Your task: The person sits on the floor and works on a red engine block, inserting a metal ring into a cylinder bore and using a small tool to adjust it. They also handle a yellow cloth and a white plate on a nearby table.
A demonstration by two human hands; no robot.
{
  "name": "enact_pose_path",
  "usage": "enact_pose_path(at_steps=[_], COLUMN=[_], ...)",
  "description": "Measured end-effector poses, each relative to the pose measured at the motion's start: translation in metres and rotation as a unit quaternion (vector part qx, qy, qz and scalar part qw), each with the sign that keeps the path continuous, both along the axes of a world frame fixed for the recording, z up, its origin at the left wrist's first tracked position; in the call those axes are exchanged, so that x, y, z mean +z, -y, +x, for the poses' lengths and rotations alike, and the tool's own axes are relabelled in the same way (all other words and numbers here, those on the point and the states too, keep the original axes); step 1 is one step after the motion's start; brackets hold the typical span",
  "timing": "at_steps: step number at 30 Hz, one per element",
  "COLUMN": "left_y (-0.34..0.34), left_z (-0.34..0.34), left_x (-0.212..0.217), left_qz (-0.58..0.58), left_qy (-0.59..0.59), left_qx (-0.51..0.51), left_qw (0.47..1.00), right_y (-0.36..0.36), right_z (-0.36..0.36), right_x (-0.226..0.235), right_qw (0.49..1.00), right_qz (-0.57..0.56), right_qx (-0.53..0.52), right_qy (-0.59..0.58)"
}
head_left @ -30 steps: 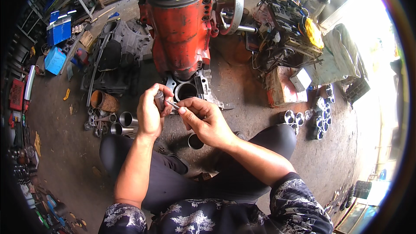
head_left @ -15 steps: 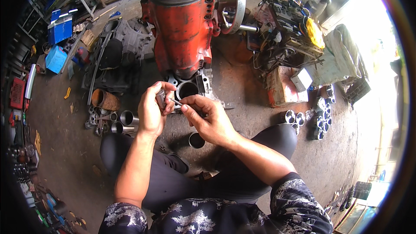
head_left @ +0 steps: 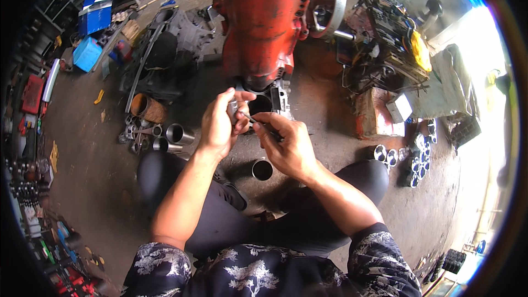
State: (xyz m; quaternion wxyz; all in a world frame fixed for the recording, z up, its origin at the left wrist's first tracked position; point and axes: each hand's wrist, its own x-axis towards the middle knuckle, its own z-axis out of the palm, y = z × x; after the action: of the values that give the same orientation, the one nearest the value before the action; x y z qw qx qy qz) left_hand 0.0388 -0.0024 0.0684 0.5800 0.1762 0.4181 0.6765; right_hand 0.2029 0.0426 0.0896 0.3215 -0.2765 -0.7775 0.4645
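Observation:
My left hand (head_left: 215, 126) is closed around a short metal cylinder (head_left: 233, 111), held upright with the index finger stretched past it. My right hand (head_left: 289, 146) pinches a slim tool with a thin metal shaft (head_left: 249, 117), and its tip points at the cylinder; whether they touch I cannot tell. Most of the tool's handle is hidden in my fingers. Just beyond both hands stands an engine block (head_left: 281, 99) with a round bore, under the red body of a large machine (head_left: 258, 33). A cylinder sleeve (head_left: 262, 170) stands on the floor between my legs.
A handwheel (head_left: 328, 3) juts from the machine's right side. Left of me lie connecting rods (head_left: 137, 135), metal sleeves (head_left: 179, 133) and a rusty sleeve (head_left: 147, 108). To the right are pistons (head_left: 421, 159), a worn box (head_left: 377, 113) and a tool-laden bench (head_left: 379, 38).
The whole scene has shifted right in the picture as my head turned. Both hands keep nearly the same grip on the cylinder and the slim tool.

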Motion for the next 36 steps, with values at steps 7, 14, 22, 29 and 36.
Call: enact_pose_path(at_steps=[7, 14, 22, 29, 36], left_y=[0.000, -0.001, 0.016, 0.020, 0.023], left_z=[0.003, 0.004, 0.015, 0.014, 0.008], left_x=[-0.003, -0.005, 0.008, 0.019, 0.023], left_qz=[-0.012, -0.020, 0.026, 0.097, 0.160], left_qy=[-0.033, -0.254, -0.455, -0.475, -0.443], left_qx=[0.010, 0.018, 0.055, 0.054, 0.052], left_qw=[0.999, 0.967, 0.888, 0.873, 0.881], right_y=[-0.001, -0.004, 0.011, 0.018, 0.021], right_z=[-0.001, 0.002, -0.003, 0.005, 0.008], right_x=[0.000, -0.011, -0.017, -0.005, 0.007], right_qw=[0.999, 0.957, 0.976, 0.773, 0.712], right_qz=[0.051, 0.277, 0.186, -0.590, -0.649], right_qx=[-0.003, -0.008, -0.005, 0.071, 0.100], right_qy=[0.004, 0.086, -0.111, -0.221, -0.247])
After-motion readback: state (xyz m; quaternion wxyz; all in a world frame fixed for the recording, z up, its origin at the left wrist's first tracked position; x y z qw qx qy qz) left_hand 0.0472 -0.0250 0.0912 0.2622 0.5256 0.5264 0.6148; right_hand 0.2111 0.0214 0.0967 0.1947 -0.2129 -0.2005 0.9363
